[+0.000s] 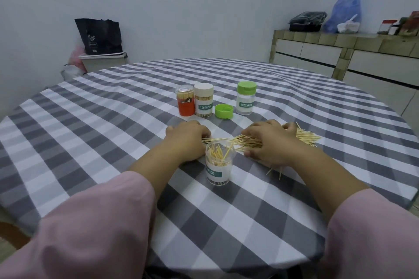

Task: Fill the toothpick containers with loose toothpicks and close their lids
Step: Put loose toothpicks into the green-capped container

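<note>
An open clear toothpick container (pixel 219 170) stands near me, partly filled with upright toothpicks. Just behind it lies a bundle of loose toothpicks (pixel 306 137) on the checked cloth. My right hand (pixel 269 142) grips the bundle from above, fingers curled over it. My left hand (pixel 186 139) lies at the bundle's left end, its fingers curled at the toothpick tips. A loose green lid (pixel 224 111) lies farther back. Behind it stand three closed containers: an orange one (pixel 185 103), a cream-lidded one (pixel 204 101) and a green-lidded one (pixel 246 99).
The round table (pixel 90 120) has a grey and white checked cloth. A few stray toothpicks (pixel 275 171) lie right of the open container. A tiled counter with bags (pixel 344 11) stands at the back right, a bin with a black bag (pixel 99 38) at the back left.
</note>
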